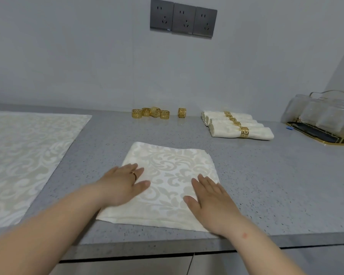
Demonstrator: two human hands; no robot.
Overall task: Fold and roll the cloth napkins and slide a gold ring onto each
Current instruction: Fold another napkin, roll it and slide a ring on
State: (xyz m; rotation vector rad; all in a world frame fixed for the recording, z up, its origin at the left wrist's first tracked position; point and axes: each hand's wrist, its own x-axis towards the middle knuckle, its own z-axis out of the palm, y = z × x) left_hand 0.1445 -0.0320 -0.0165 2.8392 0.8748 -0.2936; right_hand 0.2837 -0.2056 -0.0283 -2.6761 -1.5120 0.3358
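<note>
A cream damask napkin [167,167], folded into a square, lies flat on the grey counter [276,175] in front of me. My left hand [125,183] rests flat on its left part with straight fingers. My right hand [209,199] presses flat on its right part. Several gold rings [150,113] stand in a group by the back wall, with one more gold ring [182,112] apart to their right. Several rolled napkins [236,126] with gold rings on them lie side by side at the back right.
Unfolded cream napkins [24,155] lie spread at the left of the counter. A black tray with gold trim [326,135] holding upturned clear glasses [322,114] stands at the far right. Grey wall sockets [184,18] sit above. The counter's front edge runs just below my wrists.
</note>
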